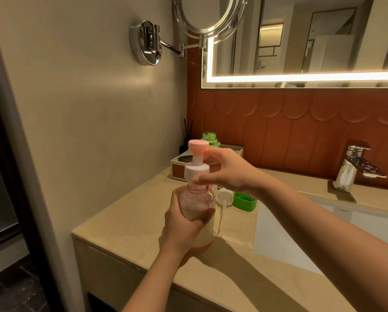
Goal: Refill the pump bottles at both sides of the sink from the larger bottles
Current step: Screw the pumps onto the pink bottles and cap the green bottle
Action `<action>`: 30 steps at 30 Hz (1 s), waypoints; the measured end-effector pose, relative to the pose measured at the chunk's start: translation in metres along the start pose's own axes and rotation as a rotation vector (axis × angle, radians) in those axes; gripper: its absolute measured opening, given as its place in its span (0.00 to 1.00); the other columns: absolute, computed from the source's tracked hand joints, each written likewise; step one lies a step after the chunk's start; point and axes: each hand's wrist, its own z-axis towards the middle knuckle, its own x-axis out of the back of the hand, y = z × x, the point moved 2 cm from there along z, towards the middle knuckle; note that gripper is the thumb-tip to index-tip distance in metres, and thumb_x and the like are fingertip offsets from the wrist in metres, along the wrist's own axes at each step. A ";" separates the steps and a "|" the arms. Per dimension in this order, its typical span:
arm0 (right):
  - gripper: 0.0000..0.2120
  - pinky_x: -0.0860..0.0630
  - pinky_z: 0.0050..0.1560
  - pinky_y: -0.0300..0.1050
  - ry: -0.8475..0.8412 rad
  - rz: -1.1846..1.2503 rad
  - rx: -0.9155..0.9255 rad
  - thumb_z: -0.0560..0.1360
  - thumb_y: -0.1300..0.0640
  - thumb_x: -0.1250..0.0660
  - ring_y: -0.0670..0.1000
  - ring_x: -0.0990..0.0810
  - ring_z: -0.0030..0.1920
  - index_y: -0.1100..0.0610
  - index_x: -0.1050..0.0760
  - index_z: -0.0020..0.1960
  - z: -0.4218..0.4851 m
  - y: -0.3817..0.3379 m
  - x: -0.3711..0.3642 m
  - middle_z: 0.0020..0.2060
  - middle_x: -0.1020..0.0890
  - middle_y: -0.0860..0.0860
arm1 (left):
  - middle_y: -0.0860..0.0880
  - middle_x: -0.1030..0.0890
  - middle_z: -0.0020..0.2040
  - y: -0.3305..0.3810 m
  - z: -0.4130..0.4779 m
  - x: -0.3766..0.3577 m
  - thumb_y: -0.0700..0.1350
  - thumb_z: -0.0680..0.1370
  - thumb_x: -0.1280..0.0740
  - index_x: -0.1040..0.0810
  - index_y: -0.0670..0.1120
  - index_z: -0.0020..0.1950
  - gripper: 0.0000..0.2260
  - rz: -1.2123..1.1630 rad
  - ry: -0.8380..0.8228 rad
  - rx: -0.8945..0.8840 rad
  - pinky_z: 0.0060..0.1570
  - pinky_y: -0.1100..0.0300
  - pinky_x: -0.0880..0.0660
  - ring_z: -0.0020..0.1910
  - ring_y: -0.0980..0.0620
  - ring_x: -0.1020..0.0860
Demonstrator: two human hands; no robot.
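Note:
A clear pink pump bottle [196, 199] with pale liquid stands on the beige counter [132, 219] left of the sink. My left hand [184, 224] grips its body. My right hand [224, 172] pinches the white collar of its pump [196, 164], which has a pink top and sits at the bottle's neck. Behind stands a large green bottle [209, 139] with its mouth uncovered. Its green cap [244, 201] lies on the counter, beside a second white pump head [224, 197] lying with its tube toward me.
A white sink basin [323, 233] lies to the right, with a chrome tap [357, 161] behind it. A box tray [184, 163] and a reed diffuser [187, 136] stand at the back left corner. A swing-arm mirror [208, 14] juts from the wall above.

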 end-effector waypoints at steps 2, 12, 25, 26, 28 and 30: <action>0.24 0.29 0.40 0.27 -0.031 -0.044 -0.008 0.69 0.60 0.27 0.41 0.24 0.47 0.55 0.29 0.62 0.001 -0.001 0.001 0.49 0.24 0.45 | 0.58 0.22 0.54 0.000 0.000 0.000 0.52 0.64 0.23 0.32 0.57 0.62 0.30 0.020 -0.004 -0.023 0.54 0.50 0.23 0.56 0.54 0.24; 0.32 0.22 0.51 0.44 0.048 -0.264 -0.057 0.64 0.47 0.24 0.48 0.23 0.52 0.52 0.33 0.64 0.003 0.014 -0.017 0.53 0.23 0.47 | 0.61 0.22 0.53 -0.001 -0.002 0.001 0.60 0.63 0.25 0.33 0.65 0.58 0.28 0.032 -0.004 -0.034 0.53 0.48 0.23 0.54 0.56 0.23; 0.19 0.38 0.65 0.45 -0.237 0.250 -0.258 0.80 0.52 0.45 0.49 0.36 0.63 0.50 0.41 0.71 -0.008 0.011 -0.025 0.63 0.33 0.48 | 0.59 0.22 0.55 0.004 -0.003 -0.002 0.58 0.61 0.23 0.33 0.60 0.63 0.34 0.042 -0.009 0.002 0.57 0.47 0.24 0.57 0.53 0.24; 0.22 0.40 0.66 0.45 -0.259 0.254 -0.257 0.81 0.53 0.46 0.49 0.37 0.64 0.50 0.44 0.73 -0.009 0.013 -0.023 0.65 0.35 0.48 | 0.59 0.23 0.55 0.004 -0.002 -0.002 0.55 0.63 0.23 0.33 0.58 0.63 0.32 0.062 -0.015 -0.014 0.58 0.48 0.25 0.57 0.53 0.24; 0.20 0.35 0.61 0.37 -0.252 0.187 -0.196 0.80 0.54 0.44 0.44 0.31 0.59 0.52 0.39 0.72 -0.012 0.016 -0.019 0.62 0.30 0.47 | 0.58 0.23 0.55 0.004 -0.002 -0.002 0.52 0.66 0.24 0.33 0.56 0.63 0.30 0.090 -0.033 -0.041 0.58 0.52 0.25 0.57 0.54 0.25; 0.16 0.26 0.48 0.31 -0.149 0.073 -0.118 0.77 0.51 0.38 0.43 0.24 0.50 0.55 0.28 0.63 -0.010 0.017 -0.014 0.56 0.23 0.48 | 0.58 0.24 0.56 0.005 -0.003 -0.002 0.53 0.66 0.25 0.34 0.56 0.64 0.30 0.103 -0.040 -0.051 0.56 0.53 0.24 0.57 0.54 0.25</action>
